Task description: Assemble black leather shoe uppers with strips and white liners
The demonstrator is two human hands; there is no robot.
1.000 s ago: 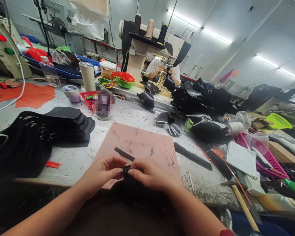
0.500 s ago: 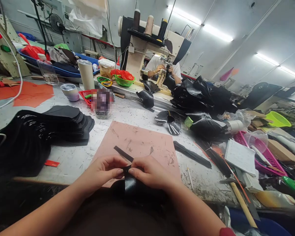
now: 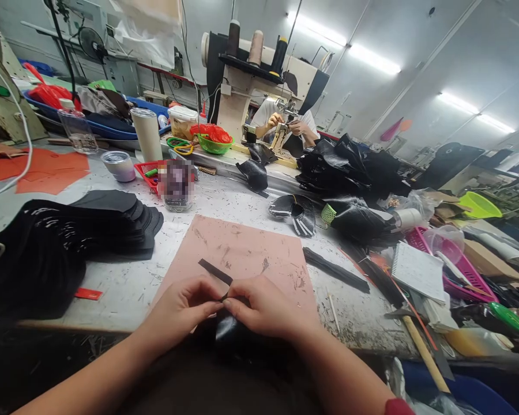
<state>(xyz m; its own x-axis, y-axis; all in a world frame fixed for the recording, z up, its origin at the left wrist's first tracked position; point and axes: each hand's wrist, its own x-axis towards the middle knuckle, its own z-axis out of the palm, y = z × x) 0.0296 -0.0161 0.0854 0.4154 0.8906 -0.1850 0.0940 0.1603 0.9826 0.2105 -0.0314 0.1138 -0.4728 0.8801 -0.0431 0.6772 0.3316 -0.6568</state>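
Note:
A glossy black leather piece (image 3: 227, 329) lies at the bench's front edge, its upper edge pinched between both hands. My left hand (image 3: 190, 300) is closed, thumb and fingertips meeting on that edge. Right beside it, my right hand (image 3: 259, 302) pinches the same edge, and the two sets of fingertips almost touch. Much of the leather is hidden by my hands and the dark area below. A narrow black strip (image 3: 215, 271) rests on the pink board (image 3: 242, 242) just beyond my fingers.
Stacked black pieces (image 3: 112, 219) stand at left. A roll of black strip (image 3: 292, 213), a black strip bundle (image 3: 335, 270), a wooden-handled hammer (image 3: 426, 351) and a notebook (image 3: 417, 271) lie at right. Behind, a co-worker's hands (image 3: 300, 128) are at a sewing machine (image 3: 237, 95).
My left fingertips have shifted slightly right along the edge, closer to my right thumb. The leather below has tilted a little. The whole view has moved slightly.

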